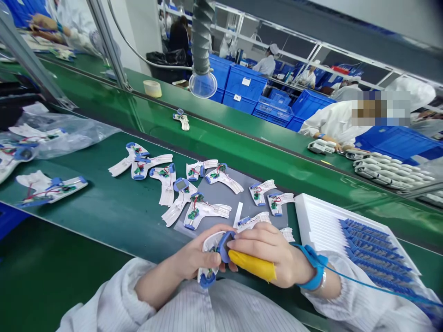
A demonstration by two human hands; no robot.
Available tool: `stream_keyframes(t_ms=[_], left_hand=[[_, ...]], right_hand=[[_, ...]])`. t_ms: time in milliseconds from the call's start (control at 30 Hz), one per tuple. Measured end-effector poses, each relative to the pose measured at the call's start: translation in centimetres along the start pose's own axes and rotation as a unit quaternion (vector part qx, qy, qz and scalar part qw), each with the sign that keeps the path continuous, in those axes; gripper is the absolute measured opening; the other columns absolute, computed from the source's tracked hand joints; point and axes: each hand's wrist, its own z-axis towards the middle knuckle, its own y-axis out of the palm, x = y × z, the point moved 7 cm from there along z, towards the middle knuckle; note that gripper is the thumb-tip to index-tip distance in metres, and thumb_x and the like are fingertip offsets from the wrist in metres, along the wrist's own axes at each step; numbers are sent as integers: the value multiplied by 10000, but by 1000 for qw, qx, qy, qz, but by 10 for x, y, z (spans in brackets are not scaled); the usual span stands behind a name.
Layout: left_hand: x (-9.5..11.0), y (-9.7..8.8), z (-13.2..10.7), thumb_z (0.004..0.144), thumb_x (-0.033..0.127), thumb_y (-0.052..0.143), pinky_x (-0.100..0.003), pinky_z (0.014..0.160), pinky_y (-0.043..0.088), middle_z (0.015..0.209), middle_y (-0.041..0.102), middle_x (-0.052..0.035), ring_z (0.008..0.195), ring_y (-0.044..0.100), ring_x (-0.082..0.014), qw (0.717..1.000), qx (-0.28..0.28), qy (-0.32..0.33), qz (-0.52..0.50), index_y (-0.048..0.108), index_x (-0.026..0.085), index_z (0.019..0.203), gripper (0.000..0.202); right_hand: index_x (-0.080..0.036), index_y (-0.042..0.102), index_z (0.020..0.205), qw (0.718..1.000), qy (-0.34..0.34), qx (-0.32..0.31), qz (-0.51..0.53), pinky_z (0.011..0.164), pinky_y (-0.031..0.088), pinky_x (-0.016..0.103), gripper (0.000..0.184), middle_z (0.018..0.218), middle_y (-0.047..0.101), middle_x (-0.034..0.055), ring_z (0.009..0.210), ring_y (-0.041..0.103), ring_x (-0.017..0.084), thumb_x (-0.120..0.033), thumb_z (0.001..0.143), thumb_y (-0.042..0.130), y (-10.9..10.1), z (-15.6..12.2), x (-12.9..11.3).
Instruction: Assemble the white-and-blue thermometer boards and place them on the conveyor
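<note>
My left hand [197, 256] is closed around an open, gun-shaped white housing [209, 242], like that of an infrared thermometer, with a green circuit board and a blue end ring inside. A blue-framed display [225, 246] sits at the top of this housing, tilted toward my right. The fingers of my right hand [265, 251] pinch the display's edge, and one finger wears a yellow cover. Just beyond my hands, several similar open housings [207, 210] with boards and red wires lie on the bench. My fingers hide part of the held housing.
At right stands a white tray [311, 216] with rows of blue-framed displays [374, 249]. More housings [51, 189] and a plastic bag [79, 133] lie at left. Behind runs a green conveyor [242, 150] carrying one housing [182, 121]. A blue wrist cord [367, 288] trails from my right wrist. A co-worker [332, 120] sits across.
</note>
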Motion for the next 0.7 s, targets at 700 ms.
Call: stream_keyframes(t_ms=[700], left_hand=[[-4, -4, -2, 553, 466, 760, -201, 550, 403, 737, 632, -19, 680, 621, -154, 992, 79, -33, 94, 462, 172, 1123, 708]], right_hand=[[-167, 548, 950, 995, 59, -12, -79, 702, 409, 283, 124, 865, 653, 26, 800, 568, 140, -180, 828, 529, -9, 8, 11]])
